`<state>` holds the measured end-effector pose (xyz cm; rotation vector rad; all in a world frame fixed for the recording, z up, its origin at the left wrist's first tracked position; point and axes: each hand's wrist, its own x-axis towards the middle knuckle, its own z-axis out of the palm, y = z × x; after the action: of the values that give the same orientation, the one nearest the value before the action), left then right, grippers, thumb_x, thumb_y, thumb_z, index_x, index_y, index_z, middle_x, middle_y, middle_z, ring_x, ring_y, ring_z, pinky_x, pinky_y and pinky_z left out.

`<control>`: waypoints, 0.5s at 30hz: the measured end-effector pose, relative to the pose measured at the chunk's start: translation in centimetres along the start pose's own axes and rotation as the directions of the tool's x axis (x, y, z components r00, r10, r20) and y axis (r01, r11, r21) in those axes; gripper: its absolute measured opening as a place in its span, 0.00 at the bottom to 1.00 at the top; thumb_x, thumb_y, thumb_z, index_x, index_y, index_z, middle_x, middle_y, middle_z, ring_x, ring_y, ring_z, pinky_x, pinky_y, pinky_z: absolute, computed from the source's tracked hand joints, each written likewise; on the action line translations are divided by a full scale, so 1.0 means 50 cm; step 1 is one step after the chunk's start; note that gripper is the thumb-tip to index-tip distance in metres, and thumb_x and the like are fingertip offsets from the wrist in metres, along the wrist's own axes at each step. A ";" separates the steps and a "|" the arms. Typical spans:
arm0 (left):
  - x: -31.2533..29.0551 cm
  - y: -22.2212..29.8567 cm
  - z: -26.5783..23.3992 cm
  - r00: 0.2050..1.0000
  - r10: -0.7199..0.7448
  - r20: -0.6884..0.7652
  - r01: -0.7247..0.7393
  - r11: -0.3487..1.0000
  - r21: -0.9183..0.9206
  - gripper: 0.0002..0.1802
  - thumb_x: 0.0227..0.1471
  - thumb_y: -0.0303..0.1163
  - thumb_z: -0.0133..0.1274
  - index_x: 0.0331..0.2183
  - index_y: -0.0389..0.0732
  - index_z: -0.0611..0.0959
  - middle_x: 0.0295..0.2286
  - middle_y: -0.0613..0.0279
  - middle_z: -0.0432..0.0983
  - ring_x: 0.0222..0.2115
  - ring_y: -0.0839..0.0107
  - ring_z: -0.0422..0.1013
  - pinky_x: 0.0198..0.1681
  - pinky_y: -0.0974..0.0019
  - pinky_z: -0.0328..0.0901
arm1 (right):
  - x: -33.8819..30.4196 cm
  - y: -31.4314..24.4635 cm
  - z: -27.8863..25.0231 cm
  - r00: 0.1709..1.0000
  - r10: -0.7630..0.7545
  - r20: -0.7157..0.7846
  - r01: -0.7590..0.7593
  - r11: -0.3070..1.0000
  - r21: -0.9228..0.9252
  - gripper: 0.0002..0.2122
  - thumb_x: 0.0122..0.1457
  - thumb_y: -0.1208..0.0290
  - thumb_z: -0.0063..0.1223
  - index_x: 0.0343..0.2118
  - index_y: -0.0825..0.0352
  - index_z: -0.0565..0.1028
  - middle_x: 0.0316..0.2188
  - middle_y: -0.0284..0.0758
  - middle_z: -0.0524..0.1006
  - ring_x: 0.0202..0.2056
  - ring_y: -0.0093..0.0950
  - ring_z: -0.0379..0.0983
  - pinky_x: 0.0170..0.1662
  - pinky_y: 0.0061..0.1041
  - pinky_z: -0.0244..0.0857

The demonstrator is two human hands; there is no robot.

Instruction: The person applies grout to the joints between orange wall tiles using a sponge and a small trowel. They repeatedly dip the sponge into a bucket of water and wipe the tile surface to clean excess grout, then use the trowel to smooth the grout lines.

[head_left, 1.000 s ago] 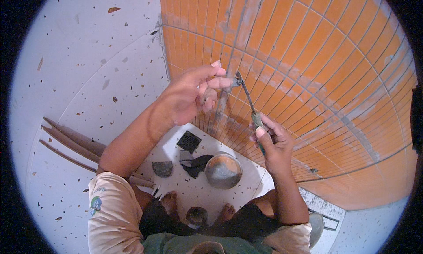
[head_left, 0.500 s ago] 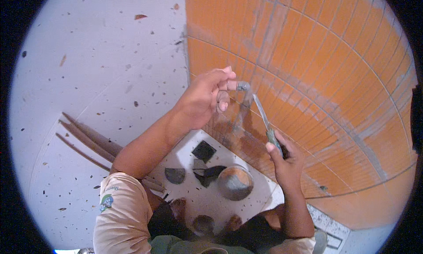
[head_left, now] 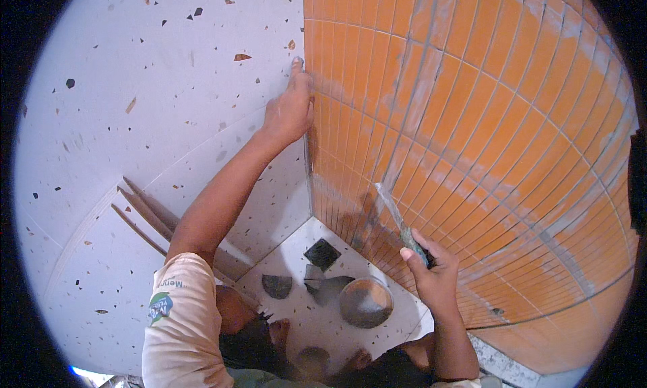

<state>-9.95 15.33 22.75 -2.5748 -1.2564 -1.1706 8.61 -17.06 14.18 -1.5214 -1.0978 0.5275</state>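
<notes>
My left hand (head_left: 288,110) is raised to the corner where the white speckled wall (head_left: 195,91) meets the orange tiled wall (head_left: 485,118). Its index finger stretches up, with a greyish tip touching the joint; the other fingers look partly bent, and I see nothing held. Lower and to the right, my right hand (head_left: 437,270) is closed around the handle of a narrow putty knife (head_left: 392,207). Its slim blade points up and left in front of the orange tiles, smeared with pale grey material.
On the speckled floor below stand a round bowl (head_left: 366,303) with greyish material, a black square (head_left: 322,254), a dark half-round piece (head_left: 277,286) and grey scraps (head_left: 315,279). Brown curved strips (head_left: 145,216) stand out from the left wall. My feet are below.
My left hand has moved from near the knife's tip up and left to the wall corner, its index finger now against the joint. The putty knife has dropped slightly and the view has shifted.
</notes>
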 end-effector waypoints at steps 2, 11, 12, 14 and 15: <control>0.009 -0.006 0.010 0.996 0.066 -0.052 -0.063 0.996 0.057 0.29 0.55 0.27 0.44 0.56 0.31 0.55 0.61 0.36 0.51 0.49 0.38 0.67 0.47 0.45 0.66 | -0.001 0.008 0.001 1.000 0.000 -0.011 0.000 0.999 0.037 0.18 0.53 0.71 0.64 0.45 0.72 0.78 0.42 0.43 0.79 0.43 0.28 0.75 0.49 0.26 0.67; 0.033 0.004 0.051 0.995 0.071 0.068 -0.095 0.873 0.479 0.19 0.49 0.26 0.49 0.44 0.33 0.65 0.60 0.29 0.47 0.31 0.50 0.79 0.27 0.51 0.73 | 0.003 0.017 -0.001 1.000 0.020 0.015 -0.020 0.999 0.030 0.17 0.52 0.72 0.65 0.45 0.71 0.78 0.40 0.42 0.80 0.42 0.27 0.75 0.48 0.25 0.67; 0.022 0.003 0.059 0.994 0.054 0.098 -0.095 0.868 0.488 0.18 0.50 0.26 0.48 0.43 0.33 0.65 0.61 0.30 0.46 0.30 0.49 0.79 0.27 0.51 0.73 | 0.002 0.014 -0.002 1.000 0.022 0.018 -0.023 0.999 0.027 0.17 0.52 0.72 0.65 0.45 0.71 0.78 0.40 0.41 0.80 0.42 0.27 0.75 0.48 0.25 0.67; 0.003 -0.007 0.074 0.989 0.042 0.143 -0.110 0.857 0.504 0.16 0.50 0.26 0.48 0.42 0.34 0.65 0.61 0.29 0.46 0.29 0.48 0.79 0.26 0.51 0.73 | 0.002 0.009 -0.001 1.000 0.021 0.023 -0.022 0.999 0.026 0.17 0.52 0.72 0.65 0.45 0.71 0.78 0.40 0.41 0.80 0.42 0.27 0.75 0.48 0.25 0.67; -0.008 -0.020 0.085 0.986 0.046 0.161 -0.124 0.852 0.509 0.16 0.50 0.25 0.48 0.42 0.34 0.65 0.60 0.29 0.47 0.28 0.48 0.79 0.25 0.51 0.73 | 0.002 0.010 -0.002 0.999 0.009 0.031 -0.009 1.000 0.018 0.17 0.52 0.72 0.65 0.45 0.71 0.78 0.40 0.41 0.80 0.42 0.27 0.76 0.48 0.25 0.67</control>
<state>-8.20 17.20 19.18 -2.2986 -1.2518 -0.5307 8.87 -17.00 13.77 -1.5074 -1.1074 0.5675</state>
